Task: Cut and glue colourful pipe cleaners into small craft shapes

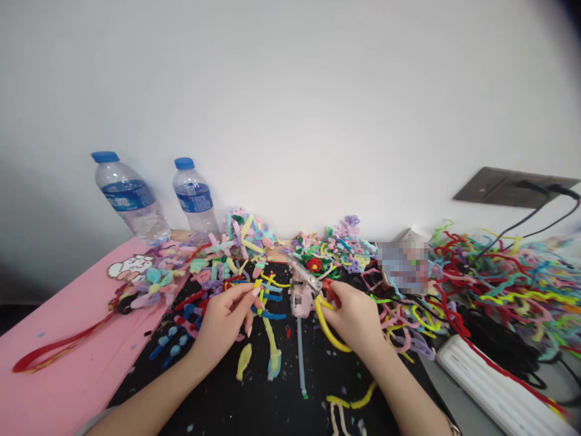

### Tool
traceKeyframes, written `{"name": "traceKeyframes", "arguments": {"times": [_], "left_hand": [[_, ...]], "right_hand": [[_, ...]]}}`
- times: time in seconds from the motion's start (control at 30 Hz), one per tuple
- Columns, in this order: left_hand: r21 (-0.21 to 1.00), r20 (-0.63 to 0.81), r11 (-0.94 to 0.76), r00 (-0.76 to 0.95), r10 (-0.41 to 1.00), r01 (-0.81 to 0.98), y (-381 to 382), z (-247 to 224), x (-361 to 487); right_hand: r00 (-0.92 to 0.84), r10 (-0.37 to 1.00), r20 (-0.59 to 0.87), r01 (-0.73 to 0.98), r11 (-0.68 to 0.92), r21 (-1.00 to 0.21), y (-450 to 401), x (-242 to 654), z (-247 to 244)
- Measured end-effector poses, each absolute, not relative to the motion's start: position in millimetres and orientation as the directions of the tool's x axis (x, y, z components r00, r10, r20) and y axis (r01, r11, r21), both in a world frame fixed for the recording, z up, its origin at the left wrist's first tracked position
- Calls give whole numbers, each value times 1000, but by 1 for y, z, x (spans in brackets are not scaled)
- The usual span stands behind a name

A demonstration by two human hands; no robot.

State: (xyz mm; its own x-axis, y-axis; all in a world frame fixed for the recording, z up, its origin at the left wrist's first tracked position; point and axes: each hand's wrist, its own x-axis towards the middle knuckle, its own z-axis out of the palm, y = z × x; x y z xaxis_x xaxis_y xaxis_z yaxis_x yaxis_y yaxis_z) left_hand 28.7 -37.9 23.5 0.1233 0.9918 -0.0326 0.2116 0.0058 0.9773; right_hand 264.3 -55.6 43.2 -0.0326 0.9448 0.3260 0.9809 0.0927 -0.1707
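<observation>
My left hand (224, 321) pinches a small yellow pipe-cleaner piece (259, 289) between thumb and fingertips over a black mat (254, 399). My right hand (356, 318) grips a bent yellow pipe cleaner (327, 327) beside a pink hot glue gun (302, 297), whose glue stick (301, 357) trails toward me. Whether the right hand also touches the gun I cannot tell. Loose blue, red and yellow pipe-cleaner pieces lie on the mat between the hands.
Two water bottles (129, 197) (195, 197) stand at the back left on a pink table (59, 375). Pastel pipe-cleaner shapes (245, 233) pile along the wall. A tangle of bright pipe cleaners (503, 278) fills the right, near a white power strip (494, 387) and wall socket (512, 188).
</observation>
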Motion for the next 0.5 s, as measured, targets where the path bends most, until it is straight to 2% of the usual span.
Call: {"name": "traceKeyframes", "arguments": {"times": [0.1, 0.17, 0.37, 0.5], "left_hand": [[983, 4, -18, 80, 997, 183, -36, 25, 29], [984, 14, -27, 74, 997, 176, -35, 24, 29], [986, -21, -2, 136, 990, 166, -30, 18, 29], [992, -15, -17, 240, 971, 128, -32, 21, 31]], "right_hand": [[94, 919, 382, 986, -32, -166, -45, 279, 40], [128, 894, 430, 984, -61, -167, -38, 293, 36], [82, 843, 532, 970, 56, -238, -15, 333, 19], [45, 796, 604, 952, 150, -268, -17, 324, 25]]}}
